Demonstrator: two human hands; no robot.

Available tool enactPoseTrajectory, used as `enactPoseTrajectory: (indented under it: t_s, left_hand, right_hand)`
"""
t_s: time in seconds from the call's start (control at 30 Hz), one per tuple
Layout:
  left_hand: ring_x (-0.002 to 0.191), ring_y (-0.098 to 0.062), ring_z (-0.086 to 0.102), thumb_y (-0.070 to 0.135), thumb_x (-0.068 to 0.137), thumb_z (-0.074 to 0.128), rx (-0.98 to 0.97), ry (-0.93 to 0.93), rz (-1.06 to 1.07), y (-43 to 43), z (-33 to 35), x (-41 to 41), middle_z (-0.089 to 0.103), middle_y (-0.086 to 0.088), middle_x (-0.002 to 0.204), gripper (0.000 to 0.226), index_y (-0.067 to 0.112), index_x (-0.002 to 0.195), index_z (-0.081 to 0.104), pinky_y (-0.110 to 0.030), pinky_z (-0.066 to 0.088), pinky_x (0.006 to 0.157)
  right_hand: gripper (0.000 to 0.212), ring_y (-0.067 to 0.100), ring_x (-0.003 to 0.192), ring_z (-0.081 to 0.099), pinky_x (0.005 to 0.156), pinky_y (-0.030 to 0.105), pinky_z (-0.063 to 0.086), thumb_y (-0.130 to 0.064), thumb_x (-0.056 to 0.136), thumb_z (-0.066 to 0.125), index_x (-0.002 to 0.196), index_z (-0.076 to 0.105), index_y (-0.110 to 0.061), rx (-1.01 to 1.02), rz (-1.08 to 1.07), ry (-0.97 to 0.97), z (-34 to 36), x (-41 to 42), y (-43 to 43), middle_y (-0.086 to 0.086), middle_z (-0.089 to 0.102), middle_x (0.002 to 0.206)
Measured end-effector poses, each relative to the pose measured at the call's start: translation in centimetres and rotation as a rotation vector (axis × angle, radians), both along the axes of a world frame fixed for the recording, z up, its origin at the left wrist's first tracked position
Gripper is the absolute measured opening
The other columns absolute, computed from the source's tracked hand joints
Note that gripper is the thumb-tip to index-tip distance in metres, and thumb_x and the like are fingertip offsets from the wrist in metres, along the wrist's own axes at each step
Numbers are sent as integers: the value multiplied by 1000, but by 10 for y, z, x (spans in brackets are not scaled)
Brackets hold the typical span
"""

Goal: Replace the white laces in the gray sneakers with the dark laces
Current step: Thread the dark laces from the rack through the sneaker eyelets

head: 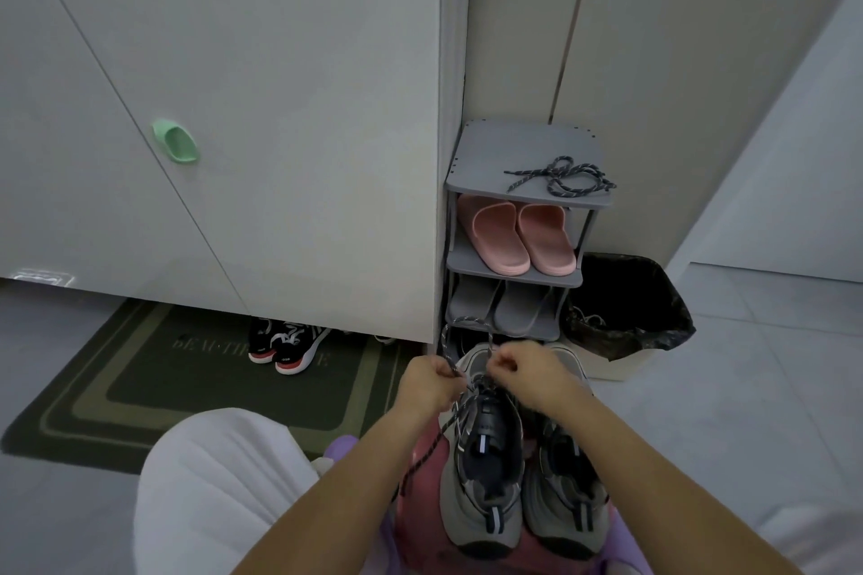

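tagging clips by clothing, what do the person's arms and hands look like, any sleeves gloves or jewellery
The left forearm and right forearm are bare, no sleeves in view. The left hand and right hand wear no gloves; no watch, bracelet or ring shows.
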State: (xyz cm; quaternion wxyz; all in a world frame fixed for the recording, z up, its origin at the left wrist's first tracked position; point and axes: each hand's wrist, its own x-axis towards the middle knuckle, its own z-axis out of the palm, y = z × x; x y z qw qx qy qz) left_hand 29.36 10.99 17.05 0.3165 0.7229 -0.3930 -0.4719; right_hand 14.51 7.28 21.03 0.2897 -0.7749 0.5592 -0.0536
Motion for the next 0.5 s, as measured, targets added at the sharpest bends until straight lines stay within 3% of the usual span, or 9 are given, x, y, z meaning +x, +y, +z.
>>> enactPoseTrajectory:
  t_s: [0.13,0.23,0.37,0.5]
  left_hand:
    - [71,-17,57,9,82,63,-36,-197,-130,-2,-5,-4,61,-3,73,12,11,70,64,-27,46,67]
    - [62,-11,50,14,86,61,-52,-323,-191,-2,-4,-4,58,-5,68,34,20,55,47,-20,40,63]
    - [55,0,48,9,85,62,-40,-264,-165,-5,-6,-3,54,4,62,38,20,53,46,-14,42,55]
    - [67,-17,55,8,82,66,-12,-233,-163,-9,-9,-3,54,-8,66,40,15,49,46,-37,54,70]
  right_hand:
    - [27,19,114,55,98,33,43,-29,95,48,116,64,-24,64,164,150,-23,-9,9,0,60,123]
    - [29,22,112,51,97,33,41,-34,97,44,114,63,-19,45,198,212,-29,-10,11,4,52,119]
    - [32,24,106,53,91,33,43,-34,98,42,109,64,-14,-2,153,215,-33,-3,13,7,49,114]
    - [27,24,104,56,91,34,46,-30,95,47,109,66,-16,-23,92,190,-35,4,12,8,51,115]
